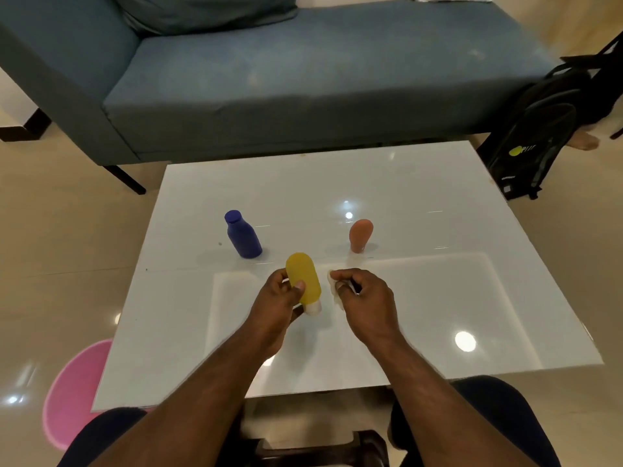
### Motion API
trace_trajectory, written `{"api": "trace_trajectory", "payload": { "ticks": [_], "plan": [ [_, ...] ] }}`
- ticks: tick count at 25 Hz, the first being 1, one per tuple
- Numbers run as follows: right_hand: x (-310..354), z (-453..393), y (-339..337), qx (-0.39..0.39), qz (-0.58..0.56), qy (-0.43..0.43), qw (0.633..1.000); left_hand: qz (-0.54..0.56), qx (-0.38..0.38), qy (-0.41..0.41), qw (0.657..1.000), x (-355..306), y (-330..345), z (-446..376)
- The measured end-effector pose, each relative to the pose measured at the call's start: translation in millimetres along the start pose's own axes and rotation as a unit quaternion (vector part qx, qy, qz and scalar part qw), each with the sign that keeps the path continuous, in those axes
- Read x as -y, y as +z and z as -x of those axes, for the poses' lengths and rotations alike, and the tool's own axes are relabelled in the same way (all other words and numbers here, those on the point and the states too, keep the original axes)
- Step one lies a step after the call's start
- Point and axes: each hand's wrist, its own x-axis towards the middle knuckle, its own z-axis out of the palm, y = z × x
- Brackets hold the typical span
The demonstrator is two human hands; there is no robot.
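Head camera shows the left hand (281, 298) wrapped around a soft yellow squeeze bottle (305, 278), held tilted with its white cap down at the glossy white table (404, 197), likely to steady it for wiping. Just beside it the right hand (362, 294) clutches a crumpled white cloth (333, 288). A dark blue plastic bottle (243, 235) and an orange squeeze bottle (360, 234) stand behind, well apart.

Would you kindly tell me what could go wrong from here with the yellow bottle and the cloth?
The left hand holds the yellow bottle cap-down; if that grip slips during wiping, the bottle may topple onto the glossy table. The right hand pinches the white cloth near the orange bottle, which stands on its narrow end; a wide sweep might knock it over.
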Motion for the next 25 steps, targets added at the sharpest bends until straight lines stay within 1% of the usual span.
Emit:
{"api": "trace_trajectory", "payload": {
  "ticks": [7,11,19,25],
  "plan": [
    [-29,-26,10,0.0,-0.016,0.053,0.998,-0.098,-0.05,0.092,0.99,-26,-1,-75],
    [-34,-33,10,0.0,-0.032,0.077,0.997,-0.136,-0.054,0.126,0.981,-34,1,-97],
    [-41,-34,15,0.013,-0.037,0.097,0.995,-0.172,-0.063,0.155,0.971,-38,0,-114],
    [-44,-34,14,0.018,-0.048,0.106,0.993,-0.2,-0.029,0.166,0.965,-40,-2,-116]
  ]
}}
